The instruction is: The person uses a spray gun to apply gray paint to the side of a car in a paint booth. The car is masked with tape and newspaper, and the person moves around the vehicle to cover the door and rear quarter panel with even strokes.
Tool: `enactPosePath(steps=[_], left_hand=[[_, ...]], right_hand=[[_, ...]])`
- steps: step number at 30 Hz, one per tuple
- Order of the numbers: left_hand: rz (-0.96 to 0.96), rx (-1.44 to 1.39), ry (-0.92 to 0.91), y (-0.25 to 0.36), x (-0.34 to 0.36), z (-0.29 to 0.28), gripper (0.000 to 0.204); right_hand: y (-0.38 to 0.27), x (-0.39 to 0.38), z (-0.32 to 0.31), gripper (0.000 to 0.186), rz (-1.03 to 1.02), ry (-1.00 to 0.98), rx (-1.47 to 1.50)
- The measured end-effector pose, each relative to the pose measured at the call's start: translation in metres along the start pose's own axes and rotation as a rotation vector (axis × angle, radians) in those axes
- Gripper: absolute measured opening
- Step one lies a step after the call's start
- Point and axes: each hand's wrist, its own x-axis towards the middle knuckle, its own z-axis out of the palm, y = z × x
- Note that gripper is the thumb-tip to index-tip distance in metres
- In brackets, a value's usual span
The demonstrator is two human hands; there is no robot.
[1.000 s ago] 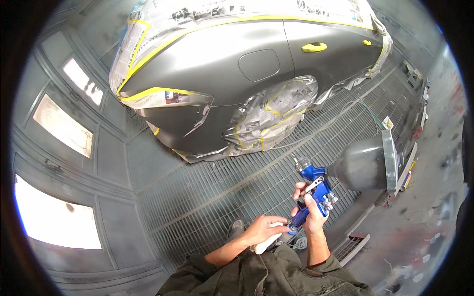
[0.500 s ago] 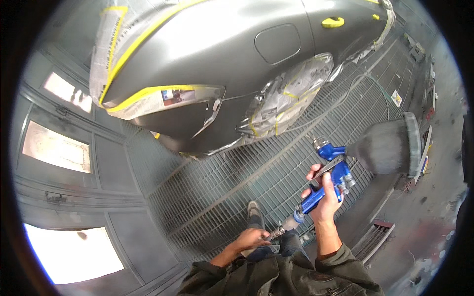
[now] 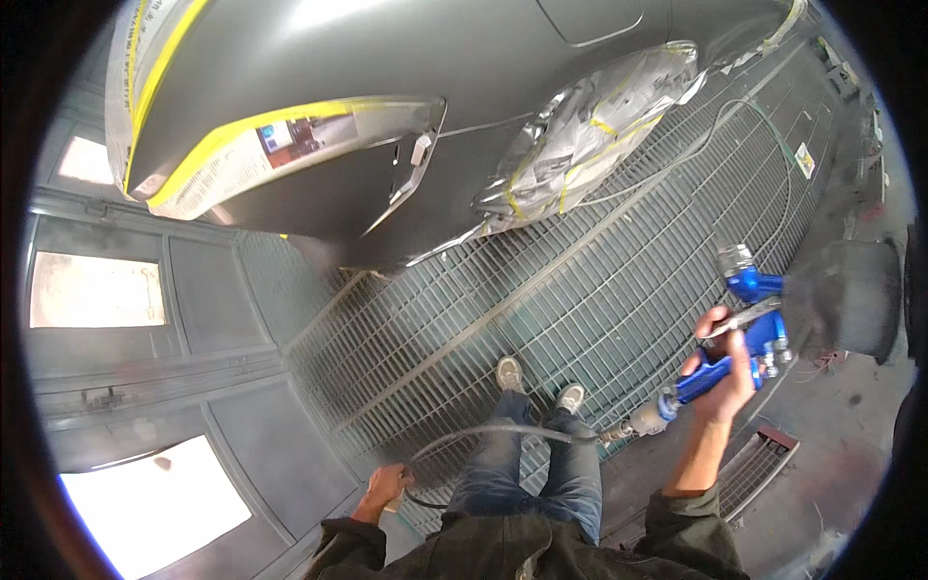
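My right hand [image 3: 725, 372] grips a blue spray gun [image 3: 735, 375] with a silver head and a large grey cup [image 3: 841, 295], blurred, on its right. A fitting [image 3: 650, 414] on its handle joins a grey hose [image 3: 493, 430], which loops leftward across my legs. My left hand [image 3: 387, 483] is closed at the lower left on a small pale cloth-like thing [image 3: 392, 504]; the hose passes at its fingertips, and whether they grip it too I cannot tell. A grey car body [image 3: 338, 53], masked with newspaper, foil and yellow tape, stands ahead above both hands.
I stand on a metal grate floor [image 3: 522, 319] with hoses lying across it beside the car. A booth wall [image 3: 213, 290] with bright windows runs along the left. A grille-like strip [image 3: 759, 459] lies at the right, near a stained grey surface [image 3: 851, 435].
My right hand has moved right with the gun. My left hand has moved away from the gun's handle toward the lower left, and the hose now shows between them. The car sits higher in view.
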Motion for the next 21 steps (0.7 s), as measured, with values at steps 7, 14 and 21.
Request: enactPosePath(steps=[7, 14, 21], left_hand=[[-0.139, -0.166, 0.315, 0.044, -0.015, 0.066, 0.029], [-0.177, -0.204, 0.370, 0.041, 0.018, 0.076, 0.023], [-0.180, -0.207, 0.395, -0.004, 0.119, 0.066, 0.026]], right_hand=[[0.155, -0.027, -0.039, 0.043, 0.276, -0.174, 0.018], [0.287, -0.013, -0.053, 0.043, 0.223, -0.091, 0.039], [0.429, -0.022, -0.048, 0.037, 0.155, -0.116, 0.024]])
